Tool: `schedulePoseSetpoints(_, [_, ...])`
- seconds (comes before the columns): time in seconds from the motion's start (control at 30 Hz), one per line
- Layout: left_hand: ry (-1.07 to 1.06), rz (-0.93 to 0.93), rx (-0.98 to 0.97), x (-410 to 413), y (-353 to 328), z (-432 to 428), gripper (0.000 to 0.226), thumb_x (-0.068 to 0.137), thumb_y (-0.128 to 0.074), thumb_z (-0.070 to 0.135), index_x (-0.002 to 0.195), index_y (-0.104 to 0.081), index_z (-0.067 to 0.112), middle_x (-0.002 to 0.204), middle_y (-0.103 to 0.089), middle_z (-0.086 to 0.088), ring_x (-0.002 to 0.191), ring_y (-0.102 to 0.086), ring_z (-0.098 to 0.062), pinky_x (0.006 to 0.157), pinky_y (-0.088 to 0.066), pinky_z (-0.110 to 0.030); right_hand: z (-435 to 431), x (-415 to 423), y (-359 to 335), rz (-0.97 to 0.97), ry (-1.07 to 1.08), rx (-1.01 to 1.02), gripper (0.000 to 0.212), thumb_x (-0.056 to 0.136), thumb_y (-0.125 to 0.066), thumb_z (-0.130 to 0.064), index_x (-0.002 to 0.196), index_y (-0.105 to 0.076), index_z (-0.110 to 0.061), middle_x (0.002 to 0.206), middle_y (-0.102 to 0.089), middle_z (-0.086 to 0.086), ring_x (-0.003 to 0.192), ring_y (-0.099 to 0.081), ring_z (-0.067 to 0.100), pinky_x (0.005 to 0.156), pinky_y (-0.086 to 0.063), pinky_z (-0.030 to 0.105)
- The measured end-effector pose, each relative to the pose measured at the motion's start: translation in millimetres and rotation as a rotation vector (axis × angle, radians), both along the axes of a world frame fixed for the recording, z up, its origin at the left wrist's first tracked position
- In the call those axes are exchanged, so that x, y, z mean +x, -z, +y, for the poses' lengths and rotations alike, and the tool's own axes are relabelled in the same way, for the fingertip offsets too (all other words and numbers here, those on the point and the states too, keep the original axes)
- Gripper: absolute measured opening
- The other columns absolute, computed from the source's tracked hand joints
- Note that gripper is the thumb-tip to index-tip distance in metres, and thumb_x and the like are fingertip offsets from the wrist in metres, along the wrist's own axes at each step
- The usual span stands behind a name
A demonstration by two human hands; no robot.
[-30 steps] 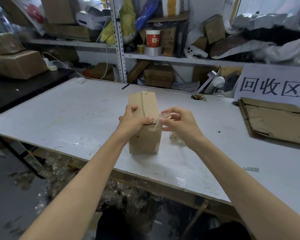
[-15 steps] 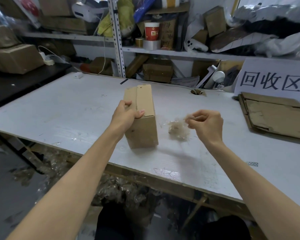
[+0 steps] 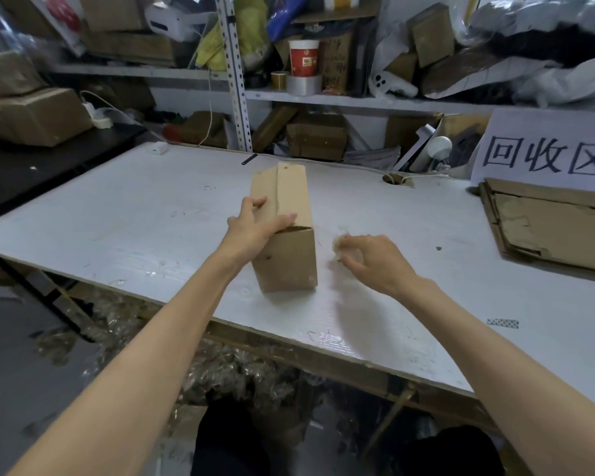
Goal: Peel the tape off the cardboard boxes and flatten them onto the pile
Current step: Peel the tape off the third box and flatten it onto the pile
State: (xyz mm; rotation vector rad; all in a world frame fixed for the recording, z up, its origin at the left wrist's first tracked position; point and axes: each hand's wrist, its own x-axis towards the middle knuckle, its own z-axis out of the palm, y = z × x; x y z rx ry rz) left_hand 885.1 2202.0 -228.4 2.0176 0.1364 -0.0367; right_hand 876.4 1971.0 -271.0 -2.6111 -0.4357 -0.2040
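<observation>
The left hand [image 3: 255,228] grips the box [image 3: 289,259] at its upper near corner, with the thumb laid across the top face and the fingers curled round the left side. The box stands on the counter [image 3: 134,228] near the front edge. It is long and narrow, with a seam running along the top flaps.

Just right of the box, the right hand [image 3: 375,259] hangs low over the counter. Its fingers are curled round a small crumpled wad of clear tape [image 3: 342,247], which is too blurred to show its shape. Far right, well apart from the box, lies the pile [image 3: 547,228] of flattened cardboard, below a white sign [image 3: 543,156].

The top seam looks bare, so the step in hand is probably to get rid of the wad and open the box.

- **Dropping the wad:** Sticky tape clings to fingers, so it is best wiped off against the counter's edge, clear of the box, rather than shaken loose.
- **Checking for more tape:** The left hand should hold firm while the box is turned over, because its underside is hidden and may carry more tape.
- **Flattening:** Once every seam is free, fold the end flaps out and press along the existing creases, not across them.
- **Stacking:** Slide the flat sheet squarely onto the pile.
</observation>
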Motion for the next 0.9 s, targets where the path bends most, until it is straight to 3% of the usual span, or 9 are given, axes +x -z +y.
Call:
schedulePoseSetpoints(0.07, [0.043, 0.029, 0.050, -3.3, -3.8, 4.2, 0.104, 0.065, -0.078, 0.067, 0.148, -0.024, 0.036, 0.147, -0.033, -0.005, 0.125, -0.043, -0.027, 0.097, -0.041, -0.039, 4.2, 2.7, -9.2, 0.046, 0.052, 0.047, 0.040, 0.092, -0.047, -0.030, 0.130, -0.054, -0.020, 0.103, -0.068, 0.000, 0.120, -0.046, 0.021, 0.088, -0.045, 0.038])
schedulePoseSetpoints(0.13, [0.090, 0.014, 0.090, -8.2, -4.9, 8.0, 0.115, 0.059, -0.089, 0.054, 0.150, -0.022, 0.036, 0.146, -0.034, -0.003, 0.129, -0.042, -0.027, 0.104, -0.044, -0.046, 9.4, 2.0, -17.6, -0.099, 0.096, 0.092, 0.054, 0.090, -0.053, -0.032, 0.141, -0.043, -0.017, 0.106, -0.067, 0.005, 0.124, -0.038, 0.021, 0.089, -0.043, 0.037])
schedulePoseSetpoints(0.23, [0.071, -0.115, 0.102, -14.9, -2.3, 8.1, 0.101, 0.070, -0.089, 0.023, 0.151, -0.029, 0.031, 0.137, -0.044, 0.000, 0.125, -0.047, -0.027, 0.099, -0.050, -0.044, 28.6, -6.8, -27.4, 0.019, -0.096, 0.214, 0.065, 0.084, -0.069, -0.030, 0.142, -0.044, -0.016, 0.129, -0.059, 0.004, 0.109, -0.055, 0.018, 0.092, -0.049, 0.033])
schedulePoseSetpoints(0.37, [-0.044, -0.226, 0.028, -20.7, -13.6, 9.8, 0.077, 0.077, -0.082, 0.036, 0.144, -0.045, 0.029, 0.133, -0.055, 0.000, 0.118, -0.053, -0.022, 0.095, -0.052, -0.041, 45.3, -14.7, -35.4, 0.039, -0.142, 0.416, 0.077, 0.074, -0.078, -0.007, 0.141, -0.042, -0.015, 0.118, -0.063, 0.007, 0.094, -0.063, 0.021, 0.086, -0.054, 0.033])
schedulePoseSetpoints(0.53, [-0.025, -0.315, -0.177, -22.7, -62.5, 22.0, 0.055, 0.092, -0.060, 0.053, 0.139, -0.051, 0.027, 0.116, -0.063, 0.002, 0.108, -0.062, -0.021, 0.076, -0.051, -0.025, 48.9, -14.3, -77.7, 0.022, -0.054, 0.880, 0.036, 0.086, -0.069, -0.020, 0.119, -0.055, -0.013, 0.106, -0.069, 0.004, 0.094, -0.068, 0.016, 0.079, -0.057, 0.030])
schedulePoseSetpoints(0.63, [0.181, -0.241, -0.179, -31.9, -68.8, 24.8, 0.087, 0.074, -0.069, 0.064, 0.149, -0.034, 0.035, 0.131, -0.049, 0.009, 0.118, -0.051, -0.015, 0.092, -0.042, -0.023, 51.1, -15.8, -88.1, 0.011, -0.001, 0.982, 0.028, 0.093, -0.057, -0.019, 0.120, -0.059, -0.010, 0.105, -0.069, 0.005, 0.094, -0.067, 0.016, 0.073, -0.055, 0.027])
schedulePoseSetpoints(0.73, [0.311, -0.195, 0.010, -40.1, -56.7, 27.9, 0.130, 0.046, -0.081, 0.060, 0.151, -0.006, 0.047, 0.155, -0.014, 0.007, 0.137, -0.028, -0.019, 0.115, -0.030, -0.041, 52.8, -17.8, -80.4, 0.045, 0.048, 0.914, 0.029, 0.095, -0.049, -0.011, 0.120, -0.063, -0.009, 0.108, -0.067, 0.003, 0.101, -0.062, 0.018, 0.085, -0.054, 0.036])
schedulePoseSetpoints(0.8, [0.381, -0.198, 0.123, -41.4, -50.0, 27.7, 0.148, 0.037, -0.085, 0.059, 0.149, 0.011, 0.050, 0.156, -0.005, 0.013, 0.141, -0.019, -0.017, 0.119, -0.026, -0.050, 52.0, -18.5, -74.3, 0.053, 0.074, 0.883, 0.030, 0.096, -0.045, -0.010, 0.118, -0.064, -0.012, 0.103, -0.067, -0.005, 0.096, -0.060, 0.012, 0.086, -0.051, 0.036])
schedulePoseSetpoints(0.9, [0.360, -0.330, 0.365, -38.9, -40.4, 25.9, 0.155, 0.036, -0.088, 0.060, 0.147, 0.021, 0.050, 0.150, -0.009, 0.016, 0.136, -0.018, -0.015, 0.115, -0.026, -0.047, 46.0, -17.1, -71.8, 0.060, 0.123, 0.882, 0.028, 0.098, -0.045, -0.014, 0.120, -0.063, -0.016, 0.101, -0.065, -0.011, 0.094, -0.059, 0.008, 0.084, -0.052, 0.030])
